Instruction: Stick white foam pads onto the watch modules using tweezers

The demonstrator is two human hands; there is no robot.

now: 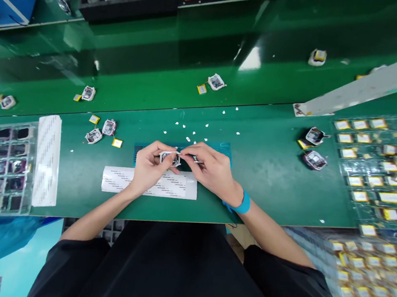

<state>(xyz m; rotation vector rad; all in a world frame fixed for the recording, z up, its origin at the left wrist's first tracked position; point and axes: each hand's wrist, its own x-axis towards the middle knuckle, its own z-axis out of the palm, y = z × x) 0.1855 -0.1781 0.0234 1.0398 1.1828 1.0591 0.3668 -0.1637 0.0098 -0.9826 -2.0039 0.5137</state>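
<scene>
My left hand [150,166] is closed on a small square device casing [169,157], held just above the green bench [266,174]. My right hand [210,168] pinches at the casing's top right corner, fingers pressed together on something too small to name. Both hands hover over a white label strip [120,180] and a blue mat [225,147]. A blue band circles my right wrist.
A clear tray [1,168] of dark casings and a white sheet [46,161] lie at left. Loose casings with yellow batteries [103,131] and two dark ones [315,149] sit on the bench. Trays of yellow batteries [379,181] fill the right. More units ride the glossy conveyor [216,82].
</scene>
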